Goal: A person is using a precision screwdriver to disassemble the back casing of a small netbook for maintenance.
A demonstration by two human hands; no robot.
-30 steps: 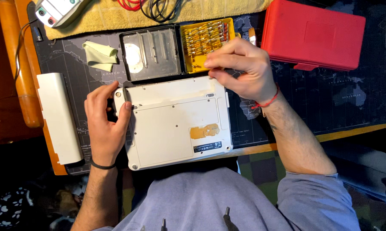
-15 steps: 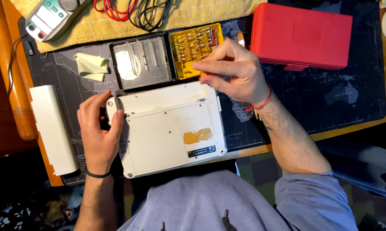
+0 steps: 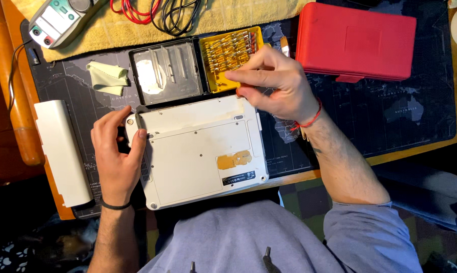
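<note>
Head view: left hand [image 3: 114,162] braces the upturned white laptop [image 3: 198,151], fingers spread flat. Right hand [image 3: 276,83] hovers at the yellow bit tray [image 3: 231,55], fingertips pinched; contents indiscernible. Step judged bit selection.

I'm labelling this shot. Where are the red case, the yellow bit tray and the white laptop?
red case [image 3: 355,40], head view, lid centre
yellow bit tray [image 3: 223,55], head view, bit rows
white laptop [image 3: 198,156], head view, bottom panel
</note>
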